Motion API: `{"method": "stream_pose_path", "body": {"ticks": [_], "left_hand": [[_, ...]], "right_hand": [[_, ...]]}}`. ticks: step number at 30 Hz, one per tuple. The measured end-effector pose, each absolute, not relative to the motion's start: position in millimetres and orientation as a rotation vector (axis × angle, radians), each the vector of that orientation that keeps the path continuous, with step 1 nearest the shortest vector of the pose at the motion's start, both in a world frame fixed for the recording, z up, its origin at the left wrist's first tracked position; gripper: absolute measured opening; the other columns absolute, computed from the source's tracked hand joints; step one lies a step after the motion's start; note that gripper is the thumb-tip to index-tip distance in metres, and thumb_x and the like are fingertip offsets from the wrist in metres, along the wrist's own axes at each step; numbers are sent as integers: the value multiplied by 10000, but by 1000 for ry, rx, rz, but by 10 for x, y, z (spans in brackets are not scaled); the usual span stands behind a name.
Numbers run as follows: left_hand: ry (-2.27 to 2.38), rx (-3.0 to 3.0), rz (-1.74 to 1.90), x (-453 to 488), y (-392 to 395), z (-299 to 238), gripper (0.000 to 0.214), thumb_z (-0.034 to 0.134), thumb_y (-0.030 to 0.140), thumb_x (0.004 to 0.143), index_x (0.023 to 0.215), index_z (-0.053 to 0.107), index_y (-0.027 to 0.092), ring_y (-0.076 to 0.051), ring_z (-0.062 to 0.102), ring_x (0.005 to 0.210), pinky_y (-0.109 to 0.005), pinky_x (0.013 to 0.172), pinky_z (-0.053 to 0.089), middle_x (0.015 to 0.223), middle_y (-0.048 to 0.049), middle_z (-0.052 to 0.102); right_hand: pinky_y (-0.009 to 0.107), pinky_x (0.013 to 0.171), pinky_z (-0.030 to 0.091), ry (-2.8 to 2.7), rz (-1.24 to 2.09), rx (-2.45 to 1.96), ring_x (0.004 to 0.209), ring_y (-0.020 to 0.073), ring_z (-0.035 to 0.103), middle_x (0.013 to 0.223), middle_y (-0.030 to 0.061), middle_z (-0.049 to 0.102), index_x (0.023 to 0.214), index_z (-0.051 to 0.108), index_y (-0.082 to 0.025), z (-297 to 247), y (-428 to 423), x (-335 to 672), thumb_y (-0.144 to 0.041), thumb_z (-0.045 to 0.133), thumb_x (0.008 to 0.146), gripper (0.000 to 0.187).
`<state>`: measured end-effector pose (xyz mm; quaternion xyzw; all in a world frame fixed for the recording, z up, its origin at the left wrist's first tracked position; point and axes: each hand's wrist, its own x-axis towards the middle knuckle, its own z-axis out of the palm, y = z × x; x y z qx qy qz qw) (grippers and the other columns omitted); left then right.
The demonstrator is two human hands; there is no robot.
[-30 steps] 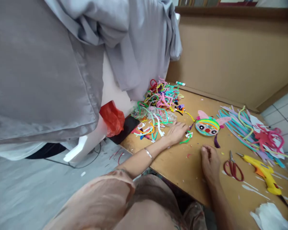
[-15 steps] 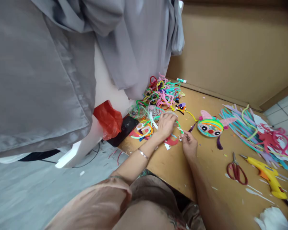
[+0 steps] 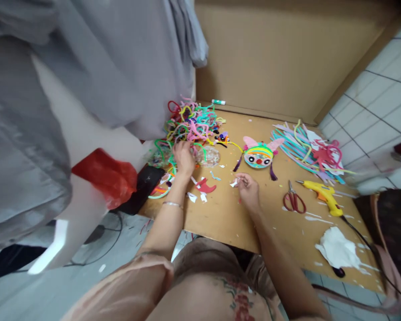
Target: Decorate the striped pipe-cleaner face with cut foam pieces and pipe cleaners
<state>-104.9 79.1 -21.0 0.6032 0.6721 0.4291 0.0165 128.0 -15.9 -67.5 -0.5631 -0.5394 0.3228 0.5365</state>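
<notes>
My left hand reaches into the tangle of coloured pipe cleaners at the table's left, fingers curled down among the scraps. My right hand rests near the table's middle and pinches a small white scrap. A round pipe-cleaner face with pink ears lies just beyond my right hand. A red cut-out piece sits between my two hands.
Red scissors and a yellow glue gun lie to the right, with straight pipe cleaners behind them. White crumpled paper sits near the front right edge. Grey cloth hangs at the left, above a red bag.
My view has swung right and lower. My left hand has moved further into the pipe-cleaner pile. My right hand stays near the table's middle, pinching a scrap.
</notes>
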Motion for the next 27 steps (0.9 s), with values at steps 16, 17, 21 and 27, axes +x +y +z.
{"method": "stream_pose_path", "body": {"ticks": [16,17,21,27], "left_hand": [[1772,2205,1551,-736,519,-239,281,488,103,834,1003,694,194,-258,560,1079,-438,970,393,1098,-106,659],[1677,2286,1496,-629,447,-239,259,491,118,849,994,691,193,-250,563,1061,-430,959,397,1081,-100,664],[1221,2585,1081,-235,221,-245,254,455,162,914,982,698,199,-219,575,989,-386,906,425,1013,-88,670],[1093,2615,661,-127,167,-339,224,506,193,903,1007,702,166,-235,600,978,-368,894,460,1013,-117,671]], "right_hand": [[353,765,414,-1589,118,-1471,757,209,502,704,25,550,633,476,-233,-509,-218,1313,-374,470,958,354],[353,760,410,-1594,123,-1468,756,211,498,706,27,544,646,464,-236,-511,-214,1315,-359,436,966,345],[379,800,443,-1570,183,-1411,847,234,552,847,73,617,839,556,-221,-550,-180,1317,-301,355,955,245],[394,894,483,-1384,219,-1461,948,243,611,987,105,677,993,594,-209,-533,-185,1304,-268,388,902,233]]}}
